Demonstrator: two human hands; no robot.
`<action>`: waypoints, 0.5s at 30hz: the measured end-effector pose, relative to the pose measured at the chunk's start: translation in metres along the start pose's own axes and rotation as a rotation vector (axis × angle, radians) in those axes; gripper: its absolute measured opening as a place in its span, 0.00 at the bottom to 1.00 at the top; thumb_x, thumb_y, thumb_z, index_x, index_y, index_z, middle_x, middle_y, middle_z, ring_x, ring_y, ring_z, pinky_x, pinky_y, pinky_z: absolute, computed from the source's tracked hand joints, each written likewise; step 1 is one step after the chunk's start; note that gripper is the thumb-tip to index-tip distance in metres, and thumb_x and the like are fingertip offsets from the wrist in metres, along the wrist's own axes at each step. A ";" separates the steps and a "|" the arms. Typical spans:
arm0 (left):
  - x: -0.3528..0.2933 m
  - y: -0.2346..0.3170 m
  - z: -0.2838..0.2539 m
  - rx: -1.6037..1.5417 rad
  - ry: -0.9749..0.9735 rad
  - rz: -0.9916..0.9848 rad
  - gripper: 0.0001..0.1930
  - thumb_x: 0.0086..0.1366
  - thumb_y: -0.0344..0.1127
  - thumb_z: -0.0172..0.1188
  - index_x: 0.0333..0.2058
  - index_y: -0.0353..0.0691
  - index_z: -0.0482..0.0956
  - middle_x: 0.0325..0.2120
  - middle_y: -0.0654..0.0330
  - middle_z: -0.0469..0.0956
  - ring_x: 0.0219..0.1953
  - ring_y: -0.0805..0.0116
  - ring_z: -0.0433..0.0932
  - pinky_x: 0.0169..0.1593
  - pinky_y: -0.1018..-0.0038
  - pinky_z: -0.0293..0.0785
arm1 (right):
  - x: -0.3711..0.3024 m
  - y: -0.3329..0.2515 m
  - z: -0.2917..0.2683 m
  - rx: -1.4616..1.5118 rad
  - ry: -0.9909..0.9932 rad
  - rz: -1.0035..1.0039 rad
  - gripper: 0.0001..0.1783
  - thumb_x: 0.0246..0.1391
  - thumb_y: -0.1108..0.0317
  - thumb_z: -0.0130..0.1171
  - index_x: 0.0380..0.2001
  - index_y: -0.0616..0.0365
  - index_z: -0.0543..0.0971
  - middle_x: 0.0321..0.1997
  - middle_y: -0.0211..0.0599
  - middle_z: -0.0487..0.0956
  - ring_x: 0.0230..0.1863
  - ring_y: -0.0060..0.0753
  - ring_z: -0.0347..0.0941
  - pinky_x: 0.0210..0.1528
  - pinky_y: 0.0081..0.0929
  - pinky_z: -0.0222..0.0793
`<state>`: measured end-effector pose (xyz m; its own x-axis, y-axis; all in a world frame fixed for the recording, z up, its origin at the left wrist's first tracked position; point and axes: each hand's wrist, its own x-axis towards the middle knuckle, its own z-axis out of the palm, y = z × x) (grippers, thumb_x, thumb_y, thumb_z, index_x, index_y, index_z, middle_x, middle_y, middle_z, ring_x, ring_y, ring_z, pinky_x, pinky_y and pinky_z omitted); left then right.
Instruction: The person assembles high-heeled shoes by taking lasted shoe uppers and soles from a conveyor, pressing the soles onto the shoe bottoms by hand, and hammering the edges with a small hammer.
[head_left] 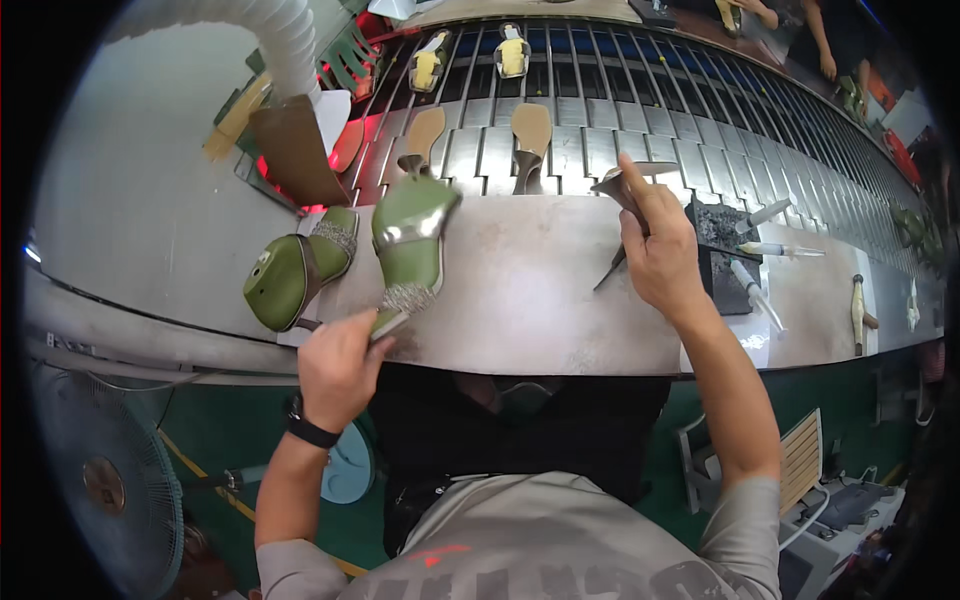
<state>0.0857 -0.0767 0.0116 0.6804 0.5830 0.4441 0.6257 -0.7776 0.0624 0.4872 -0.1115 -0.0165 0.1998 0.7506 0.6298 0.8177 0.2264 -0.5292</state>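
Note:
My left hand (340,365), with a black band on its wrist, is closed round the toe end of a green shoe last (412,225). A silvery strap and a glittery strap run across that last. Another green shoe last (278,282), wearing a dark strap and a glittery one, lies on its side just left of it on the bench. Over the bench's far right part, my right hand (660,250) pinches a dark heeled shoe sole (622,192), seen nearly edge-on. My palm and fingers hide part of that sole.
Beyond the metal bench (500,290) runs a slatted conveyor (590,120) carrying two tan heeled soles (424,135) and two lasts with yellow parts (512,52). A black block (722,250) with several syringes (765,215) and a hammer (858,312) sit right. A fan (105,485) stands left.

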 end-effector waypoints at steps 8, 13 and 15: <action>-0.040 0.023 0.039 -0.259 0.303 -0.031 0.20 0.45 0.24 0.77 0.40 0.38 0.84 0.34 0.59 0.80 0.34 0.56 0.78 0.36 0.64 0.76 | -0.010 -0.079 0.011 -0.269 -0.900 -0.399 0.14 0.48 0.78 0.59 0.38 0.57 0.86 0.39 0.42 0.81 0.46 0.46 0.79 0.49 0.41 0.76; -0.046 0.009 0.075 -0.359 0.339 -0.011 0.25 0.48 0.34 0.79 0.47 0.43 0.82 0.51 0.51 0.78 0.48 0.49 0.79 0.47 0.58 0.78 | -0.017 -0.077 0.052 0.368 -0.366 0.098 0.11 0.62 0.65 0.64 0.39 0.63 0.83 0.36 0.44 0.82 0.39 0.38 0.80 0.47 0.31 0.76; -0.042 0.007 0.092 -0.423 0.378 -0.006 0.26 0.49 0.35 0.79 0.48 0.44 0.81 0.52 0.51 0.78 0.49 0.49 0.79 0.48 0.58 0.78 | -0.025 -0.088 0.075 0.694 -0.263 0.392 0.12 0.65 0.64 0.63 0.38 0.64 0.82 0.33 0.40 0.82 0.36 0.32 0.79 0.44 0.29 0.75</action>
<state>0.0966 -0.0855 -0.0887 0.4446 0.5231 0.7271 0.3684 -0.8467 0.3839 0.3696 -0.1034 -0.0285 0.1979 0.9552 0.2202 0.1806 0.1853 -0.9659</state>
